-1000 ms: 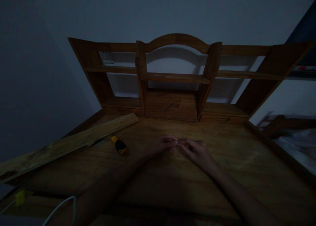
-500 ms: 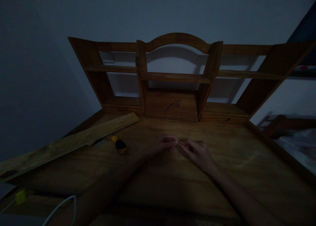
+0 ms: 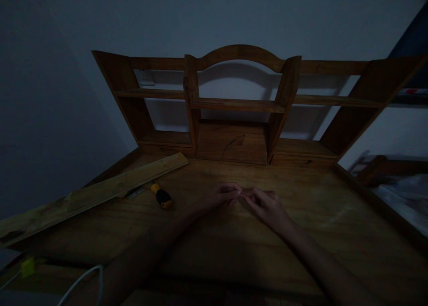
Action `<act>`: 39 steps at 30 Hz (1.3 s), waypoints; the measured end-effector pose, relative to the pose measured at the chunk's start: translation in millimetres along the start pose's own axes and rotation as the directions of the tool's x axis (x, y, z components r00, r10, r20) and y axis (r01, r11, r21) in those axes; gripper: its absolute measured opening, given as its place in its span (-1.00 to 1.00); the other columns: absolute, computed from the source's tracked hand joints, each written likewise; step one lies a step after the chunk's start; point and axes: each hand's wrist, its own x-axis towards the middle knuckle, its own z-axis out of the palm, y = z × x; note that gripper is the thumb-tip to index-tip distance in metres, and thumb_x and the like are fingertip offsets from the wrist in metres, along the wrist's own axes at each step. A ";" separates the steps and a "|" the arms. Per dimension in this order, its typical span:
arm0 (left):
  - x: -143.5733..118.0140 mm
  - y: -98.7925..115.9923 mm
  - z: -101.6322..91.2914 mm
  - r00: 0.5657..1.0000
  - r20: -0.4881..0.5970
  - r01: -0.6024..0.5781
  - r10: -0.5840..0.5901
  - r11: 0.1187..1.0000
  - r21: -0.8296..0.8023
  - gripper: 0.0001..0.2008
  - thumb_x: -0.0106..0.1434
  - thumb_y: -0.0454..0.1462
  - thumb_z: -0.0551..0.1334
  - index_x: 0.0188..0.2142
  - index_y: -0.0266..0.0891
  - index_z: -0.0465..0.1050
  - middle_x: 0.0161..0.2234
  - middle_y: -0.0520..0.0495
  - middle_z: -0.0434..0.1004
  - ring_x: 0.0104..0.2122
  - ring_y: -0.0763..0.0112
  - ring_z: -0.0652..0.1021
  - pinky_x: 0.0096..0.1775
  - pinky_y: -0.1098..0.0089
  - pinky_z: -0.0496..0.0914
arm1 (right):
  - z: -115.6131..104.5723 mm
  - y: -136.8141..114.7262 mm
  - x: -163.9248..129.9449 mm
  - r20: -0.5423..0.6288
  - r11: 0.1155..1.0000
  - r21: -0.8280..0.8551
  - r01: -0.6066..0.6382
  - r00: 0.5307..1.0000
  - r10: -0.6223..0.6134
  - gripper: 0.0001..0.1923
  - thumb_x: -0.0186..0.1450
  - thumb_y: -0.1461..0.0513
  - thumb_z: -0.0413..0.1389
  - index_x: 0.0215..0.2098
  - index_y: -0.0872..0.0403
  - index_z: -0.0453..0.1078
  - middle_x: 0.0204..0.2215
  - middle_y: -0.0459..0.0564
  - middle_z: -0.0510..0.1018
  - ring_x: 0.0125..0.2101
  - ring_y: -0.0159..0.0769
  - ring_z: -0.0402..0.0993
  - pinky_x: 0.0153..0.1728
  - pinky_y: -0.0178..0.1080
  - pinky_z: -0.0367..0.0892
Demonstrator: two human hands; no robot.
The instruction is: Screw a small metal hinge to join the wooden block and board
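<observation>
Left hand (image 3: pixel 228 193) and right hand (image 3: pixel 264 202) are pinching, apparently on a tiny item (image 3: pixel 240 192) at frame centre; can't identify it. Looks like fine fingerwork, next move calling for steadiness. Screwdriver (image 3: pixel 161 196) is lying left of centre.

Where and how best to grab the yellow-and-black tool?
Black middle of its handle, likely from above or the right. The thick handle lies on the desktop, apart from the plank, its butt angled toward the person; the thin shaft runs toward the plank, which crowds that side.
</observation>
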 end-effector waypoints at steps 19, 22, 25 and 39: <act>2.7 -9.0 -5.8 0.997 0.057 -0.060 0.056 0.996 0.060 -0.54 0.31 0.08 0.25 -0.45 -0.27 0.39 -0.55 0.06 0.32 -0.51 0.50 0.32 -0.42 0.44 0.15 | -0.7 0.1 -0.3 0.033 1.000 0.021 0.016 0.999 -0.016 -0.74 0.47 0.24 0.10 0.09 -0.03 0.47 -0.14 -0.07 0.71 -0.29 -0.36 0.66 -0.20 -0.33 0.47; 3.2 -11.7 -5.8 0.998 0.049 -0.045 0.043 0.998 0.041 -0.55 0.30 0.09 0.26 -0.41 -0.27 0.41 -0.55 0.08 0.31 -0.52 0.50 0.31 -0.42 0.45 0.15 | -1.7 -1.2 1.1 0.021 1.000 0.009 0.028 0.999 -0.028 -0.78 0.46 0.24 0.11 0.04 0.00 0.49 -0.21 -0.07 0.71 -0.37 -0.37 0.64 -0.27 -0.34 0.46; 2.9 -11.4 -4.3 0.998 0.043 -0.037 0.035 0.998 0.041 -0.54 0.30 0.10 0.25 -0.41 -0.27 0.41 -0.55 0.07 0.32 -0.52 0.50 0.31 -0.42 0.45 0.16 | -3.0 -3.2 2.8 -0.001 1.000 -0.011 0.011 1.000 -0.011 -0.84 0.46 0.22 0.13 -0.05 0.03 0.52 -0.37 -0.10 0.68 -0.49 -0.40 0.58 -0.38 -0.34 0.42; 1.0 -6.9 -4.4 0.995 0.070 -0.076 0.070 0.992 0.096 -0.53 0.36 0.08 0.18 -0.47 -0.25 0.37 -0.54 0.05 0.32 -0.50 0.49 0.32 -0.39 0.44 0.19 | -1.8 -0.4 -2.3 -0.040 0.996 -0.084 0.035 0.998 -0.039 -0.82 0.46 0.21 0.12 -0.28 0.05 0.51 -0.51 -0.10 0.60 -0.55 -0.39 0.50 -0.44 -0.31 0.34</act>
